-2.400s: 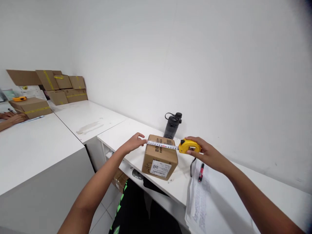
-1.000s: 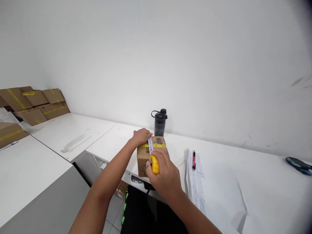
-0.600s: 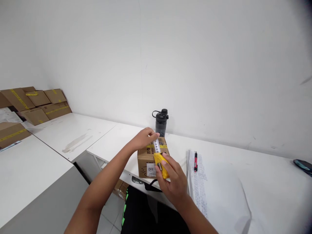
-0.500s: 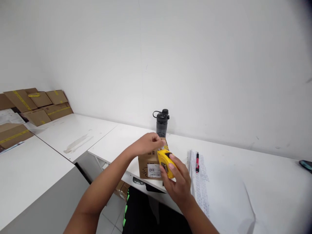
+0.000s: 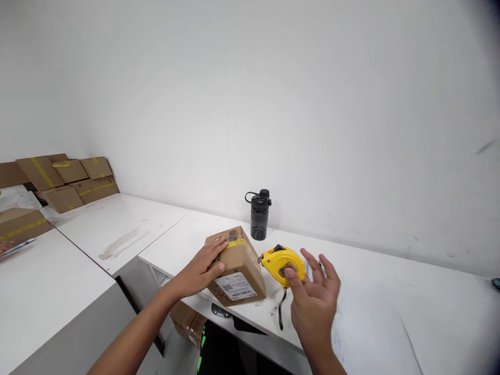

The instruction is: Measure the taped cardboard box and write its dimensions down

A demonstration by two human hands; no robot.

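Note:
My left hand [image 5: 201, 268] is on the upper left of a small cardboard box [image 5: 250, 271], its fingers over the top edge and thumb against the labelled front. The box sits askew near the table's front edge and looks a little tilted. A white label [image 5: 236, 286] covers part of its front, and yellow tape crosses the top. Just right of the box, my right hand [image 5: 316, 297] holds a yellow tape measure [image 5: 283, 264] in a thumb grip, other fingers raised. Its black strap [image 5: 280, 310] dangles below. Only the metal tip shows at its mouth.
Behind the box a dark water bottle [image 5: 259, 216] stands against the wall. Papers [image 5: 363, 323] lie right, partly behind my right hand. Several cardboard boxes [image 5: 96, 190] are piled far left, near another person's hand [image 5: 4, 247] at the edge. More cartons [image 5: 183, 317] sit below the table.
My left hand has left the tape measure's mouth and taken hold of the box, which is now turned and tilted. My right hand has moved the tape measure rightward, away from the box.

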